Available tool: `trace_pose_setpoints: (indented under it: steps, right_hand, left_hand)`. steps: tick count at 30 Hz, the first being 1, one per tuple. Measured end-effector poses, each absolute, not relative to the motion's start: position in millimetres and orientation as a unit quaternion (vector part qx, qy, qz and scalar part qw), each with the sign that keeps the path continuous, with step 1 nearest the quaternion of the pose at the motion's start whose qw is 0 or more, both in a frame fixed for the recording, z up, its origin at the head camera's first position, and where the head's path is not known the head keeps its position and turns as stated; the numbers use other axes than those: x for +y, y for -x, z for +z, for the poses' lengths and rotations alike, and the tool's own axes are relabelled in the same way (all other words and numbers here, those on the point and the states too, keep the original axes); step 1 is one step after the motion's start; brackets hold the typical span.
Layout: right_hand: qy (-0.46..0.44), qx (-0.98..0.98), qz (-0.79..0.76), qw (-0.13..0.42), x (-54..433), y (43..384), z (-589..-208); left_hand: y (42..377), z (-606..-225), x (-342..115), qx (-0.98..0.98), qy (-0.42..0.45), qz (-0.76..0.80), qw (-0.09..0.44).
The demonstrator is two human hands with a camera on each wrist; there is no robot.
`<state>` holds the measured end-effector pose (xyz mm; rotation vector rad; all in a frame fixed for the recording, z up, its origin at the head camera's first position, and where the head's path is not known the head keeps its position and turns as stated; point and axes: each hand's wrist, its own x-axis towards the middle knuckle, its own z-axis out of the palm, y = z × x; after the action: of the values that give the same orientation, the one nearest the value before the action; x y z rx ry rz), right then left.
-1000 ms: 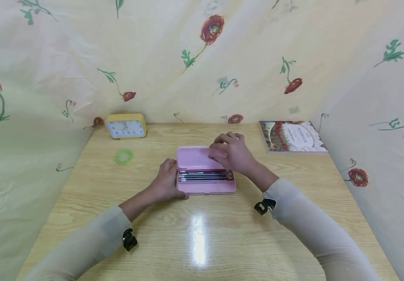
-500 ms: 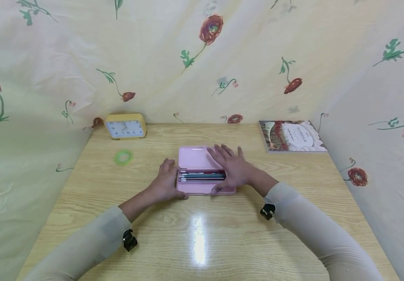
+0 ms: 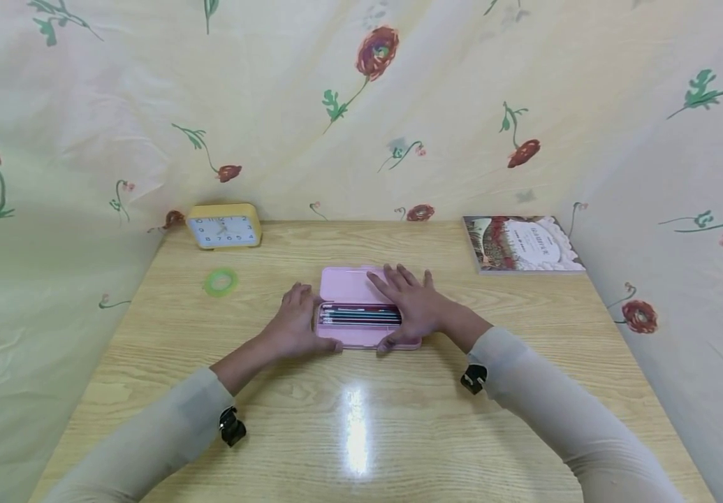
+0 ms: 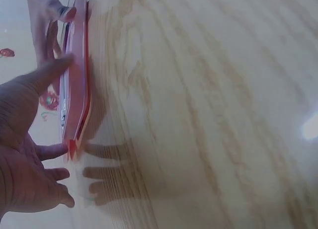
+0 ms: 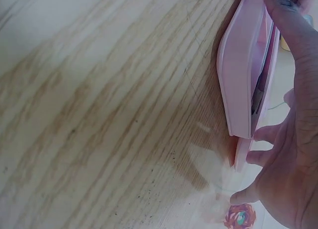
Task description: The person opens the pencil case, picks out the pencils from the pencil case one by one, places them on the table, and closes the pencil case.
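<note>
A pink pencil case [image 3: 351,338] lies on the table with its lid [image 3: 345,285] folded back behind it. Several pencils [image 3: 361,315] fill its rear compartment. At the left end is my left hand [image 3: 298,325], its thumb along the front edge and its fingers stretched out past the end. My right hand [image 3: 420,307] spreads across the right part, fingertips over the lid and thumb at the front edge, covering the pencils' right ends. In the left wrist view, the left thumb lies over the front wall of the case [image 4: 78,85]. The right wrist view shows straight fingers beside the case [image 5: 238,75].
A yellow alarm clock [image 3: 224,227] stands at the back left, with a green tape roll [image 3: 221,281] in front of it. A book [image 3: 524,244] lies at the back right. Flowered cloth [image 3: 286,105] borders the wooden table [image 3: 311,419] behind and at both sides.
My right hand has come down and forward from the lid, spreading over the case's right side, its thumb now at the front edge. The lid lies slightly lower; the left hand has barely moved.
</note>
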<state>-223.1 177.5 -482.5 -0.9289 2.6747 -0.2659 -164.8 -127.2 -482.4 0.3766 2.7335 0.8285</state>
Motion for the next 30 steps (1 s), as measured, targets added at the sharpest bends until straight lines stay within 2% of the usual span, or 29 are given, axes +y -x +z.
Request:
trace_pose_setpoints:
  steps: [6,19,22,30]
  right_hand:
    - [0.318,0.93,-0.095,0.155,177,225,-484]
    - [0.319,0.931,-0.09,0.154,178,230,-481]
    - [0.33,0.93,-0.094,0.131,177,228,-481]
    - [0.391,0.911,-0.128,0.015,153,216,-475]
  left_hand:
    - [177,-491,-126,0.946,-0.163,0.259,0.11]
    - [185,-500,-129,0.948,-0.167,0.224,0.155]
    - [184,-499,-129,0.947,-0.166,0.226,0.154]
    - [184,-497,-129,0.947,-0.167,0.229,0.153]
